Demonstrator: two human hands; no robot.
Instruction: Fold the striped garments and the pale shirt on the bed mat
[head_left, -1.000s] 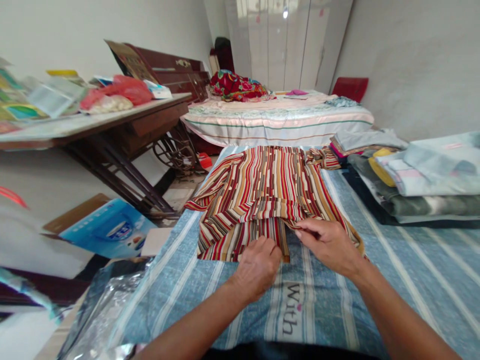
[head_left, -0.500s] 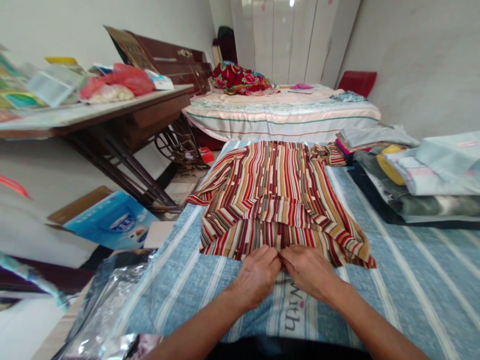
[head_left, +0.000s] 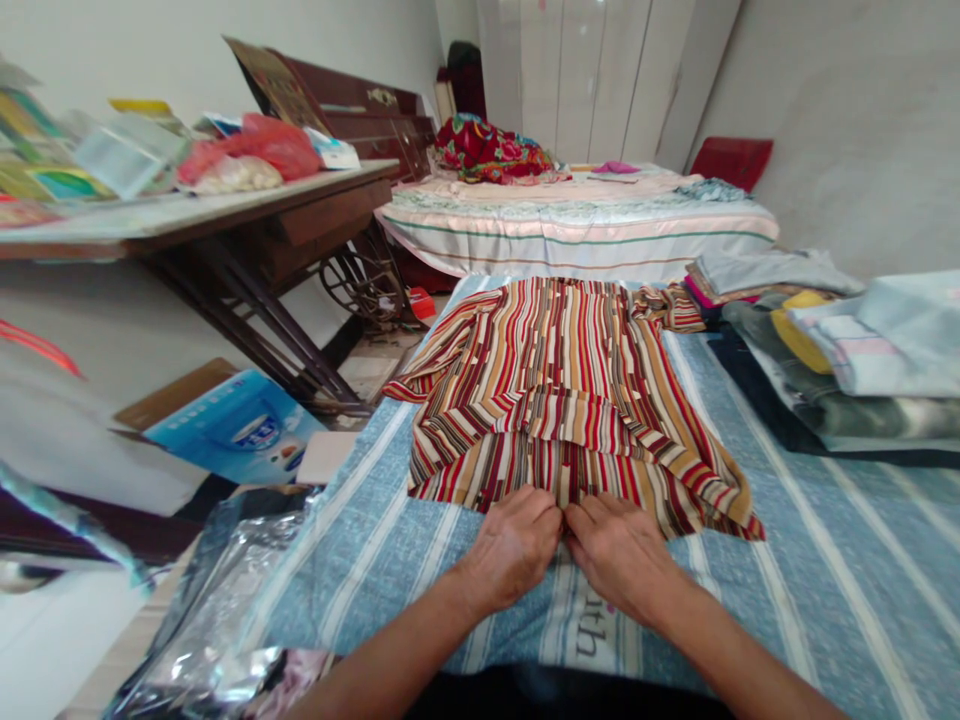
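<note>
Left hand [head_left: 517, 547] beside right hand [head_left: 619, 555], fingers of both pinched on the shirt [head_left: 566, 350] at its hem! It's spread across the sheet [head_left: 847, 550], reaching the far edge.

Pretty sure I'm seeing somebody's home here, a bedroom by the looks of it. A bed [head_left: 600, 218] is filling the far end under a pale striped cover [head_left: 517, 242], with a red floral quilt [head_left: 491, 150] bunching up on top, and a tall pale wardrobe [head_left: 592, 85] is standing behind it. Up close, a blue striped sheet [head_left: 855, 580] is spreading out beneath a stack of folded clothes [head_left: 877, 410]. A wooden table [head_left: 337, 217] on the left is holding everyday clutter like a red plastic bag [head_left: 281, 147], and a spoked wheel [head_left: 356, 290] is peeking out underneath.
</note>
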